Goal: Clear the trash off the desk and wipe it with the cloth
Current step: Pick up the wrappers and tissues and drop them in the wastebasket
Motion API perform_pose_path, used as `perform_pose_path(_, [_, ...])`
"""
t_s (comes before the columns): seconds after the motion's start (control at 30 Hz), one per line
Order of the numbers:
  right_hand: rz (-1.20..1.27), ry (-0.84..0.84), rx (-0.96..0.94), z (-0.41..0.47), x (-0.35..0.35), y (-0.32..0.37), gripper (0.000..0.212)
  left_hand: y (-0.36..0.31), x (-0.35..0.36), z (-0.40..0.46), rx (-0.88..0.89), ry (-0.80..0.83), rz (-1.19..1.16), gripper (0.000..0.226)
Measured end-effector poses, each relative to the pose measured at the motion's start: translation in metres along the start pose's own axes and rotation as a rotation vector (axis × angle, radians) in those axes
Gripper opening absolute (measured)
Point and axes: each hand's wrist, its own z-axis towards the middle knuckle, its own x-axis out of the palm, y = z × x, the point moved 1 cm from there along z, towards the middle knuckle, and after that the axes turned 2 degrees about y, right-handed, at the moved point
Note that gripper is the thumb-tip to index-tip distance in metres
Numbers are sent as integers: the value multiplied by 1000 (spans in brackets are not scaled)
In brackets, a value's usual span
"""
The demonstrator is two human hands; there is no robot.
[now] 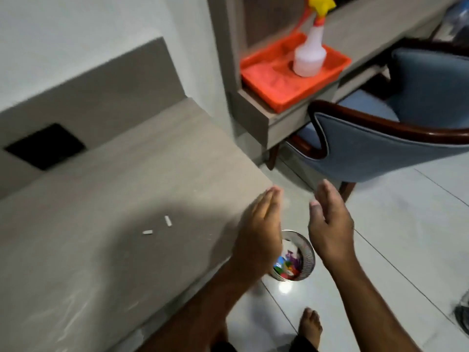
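My left hand [258,224] and my right hand [330,224] hover flat, palms facing each other, over a round metal bin [308,252] on the floor beside the desk corner. Both hands hold nothing, fingers straight. Colourful scraps of trash [288,268] lie inside the bin. Two small white bits [157,226] rest on the grey desk top [114,186] to the left of my left hand. An orange tray [279,82] on a shelf at the back holds an orange cloth and a white spray bottle [309,54] with a yellow trigger.
A blue padded chair [393,146] with a dark wooden frame stands right of the desk, close behind the bin. A black square panel [44,146] sits in the desk's back wall. My bare foot [309,326] is on the white tiled floor.
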Motion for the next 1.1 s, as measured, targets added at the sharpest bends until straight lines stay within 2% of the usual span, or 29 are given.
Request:
perform_pose_path(0.1, [-61, 54, -213, -16, 66, 70, 47, 68, -75, -18, -120, -70, 191, 43])
perform_pose_path(0.2, [-192, 269, -343, -43, 137, 110, 47, 140, -135, -47, -232, -45, 352, 36])
perform_pose_path(0.3, [-452, 430, -440, -70, 188, 119, 43, 188, -170, -69, -147, 31, 419, 39])
perform_pose_path(0.37, [-589, 421, -454, -82, 208, 115, 30, 207, -176, -76, -68, 123, 412, 39])
perform_pose_path(0.43, [-713, 386, -406, -89, 217, 109, 22, 211, -174, -77, -38, 201, 393, 34])
perform_pose_path(0.5, [-769, 377, -375, -95, 223, 103, 22, 212, -169, -76, -47, 250, 387, 25])
perform_pose_path(0.53, [-784, 388, -382, -97, 225, 100, 23, 212, -167, -75, -75, 264, 379, 27])
perform_pose_path(0.67, [-822, 443, -363, -95, 226, 101, 25, 201, -162, -74, -157, 237, 365, 36])
perform_pose_path(0.8, [-875, 548, -278, -87, 213, 108, 23, 170, -154, -70, -329, 180, 363, 20])
perform_pose_path(0.87, [-778, 487, -238, -79, 185, 102, 22, 142, -139, -66, -353, 80, 321, 29])
perform_pose_path(0.9, [-704, 414, -227, -75, 166, 96, 20, 126, -130, -65, -320, 6, 302, 31])
perform_pose_path(0.97, [-554, 187, -190, -67, 112, 66, 14, 87, -92, -65, -184, -98, 293, 21])
perform_pose_path(1.03, [-373, -58, -101, -65, 55, 22, 13, 48, -37, -72, -27, -94, 247, 15])
perform_pose_path(1.1, [-254, -185, 27, -61, 14, -31, 14, 19, 26, -79, 76, -16, 170, 19])
